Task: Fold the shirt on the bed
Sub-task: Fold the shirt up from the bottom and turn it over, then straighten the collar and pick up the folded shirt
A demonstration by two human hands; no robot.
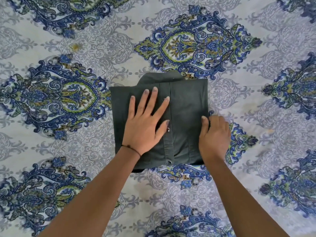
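Left hand (143, 127) is pressing the shirt (186, 117) flat, fingers spread, while right hand (214, 134) is pinching its right edge (keep that edge square, smooth outward).

1. A patterned bedsheet (239, 103) fills the whole view, pale grey-white with faint grey scrollwork.
2. Large ornate medallions (196, 47) in blue, green and mustard repeat across it in staggered rows.
3. A small yellowish stain (75, 47) marks the upper left area.
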